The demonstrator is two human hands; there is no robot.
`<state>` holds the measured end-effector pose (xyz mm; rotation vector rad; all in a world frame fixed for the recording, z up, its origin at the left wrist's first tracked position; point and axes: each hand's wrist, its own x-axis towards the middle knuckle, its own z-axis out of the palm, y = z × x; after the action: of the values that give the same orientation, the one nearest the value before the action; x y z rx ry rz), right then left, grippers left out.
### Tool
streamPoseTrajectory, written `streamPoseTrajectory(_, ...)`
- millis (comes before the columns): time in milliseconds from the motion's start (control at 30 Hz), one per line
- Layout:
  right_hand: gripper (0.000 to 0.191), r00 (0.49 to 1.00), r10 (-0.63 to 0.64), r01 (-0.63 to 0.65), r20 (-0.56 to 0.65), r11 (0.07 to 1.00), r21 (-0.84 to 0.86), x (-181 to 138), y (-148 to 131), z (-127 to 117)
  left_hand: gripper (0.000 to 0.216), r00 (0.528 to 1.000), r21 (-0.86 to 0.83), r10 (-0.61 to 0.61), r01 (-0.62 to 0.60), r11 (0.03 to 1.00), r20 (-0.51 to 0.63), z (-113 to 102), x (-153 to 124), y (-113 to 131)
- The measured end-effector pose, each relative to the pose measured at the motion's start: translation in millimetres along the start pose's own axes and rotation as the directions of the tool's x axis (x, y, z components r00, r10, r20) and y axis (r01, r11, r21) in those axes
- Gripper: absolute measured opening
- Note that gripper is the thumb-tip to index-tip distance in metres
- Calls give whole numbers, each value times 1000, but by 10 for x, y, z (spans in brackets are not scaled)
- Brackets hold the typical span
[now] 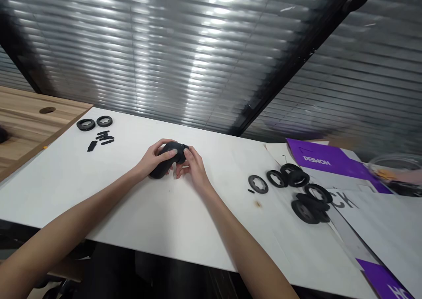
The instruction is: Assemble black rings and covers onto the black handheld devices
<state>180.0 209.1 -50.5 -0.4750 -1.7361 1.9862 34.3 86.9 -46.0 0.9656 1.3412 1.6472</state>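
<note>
Above the middle of the white table (138, 215), a smooth, black, rounded object (160, 169) is held between both hands; its exact kind cannot be made out. My left hand (152, 159) is wrapped round its left side, with the thumb across the top. At the object's narrower right end, my right hand (196, 166) grips with thumb and fingers, some of them hidden beneath. Off to the left lie two black rings (86, 124) and several small black strips (104, 136).
Several black rings (277, 179) lie in a loose group on the right, with a flatter notched ring (258, 184) nearest the hands. Purple and white packaging (332, 162) covers the right end. A wooden desk (39, 118) adjoins on the left, and window blinds (158, 52) rise behind.
</note>
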Motion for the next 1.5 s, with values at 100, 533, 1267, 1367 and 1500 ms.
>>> streamPoseTrajectory(100,61,1000,-16,16,-10,1000,14,33,46,-19,67,1000,-23,-13,12,1000,-23,13,12,13)
streamPoseTrajectory(533,68,991,-126,125,33,991,52,65,107,-10,66,998,-68,-24,20,997,-59,-49,7,23)
streamPoseTrajectory(1267,68,986,-163,164,14,984,-75,70,151,-9,59,991,-125,-71,56,991,-116,53,-6,10)
streamPoseTrajectory(1367,61,989,-145,145,7,987,-73,41,147,15,55,990,-98,-24,11,995,-137,86,-37,20)
streamPoseTrajectory(1500,58,995,-104,104,-6,994,-43,19,109,37,57,990,-78,-26,16,997,-135,99,-49,48)
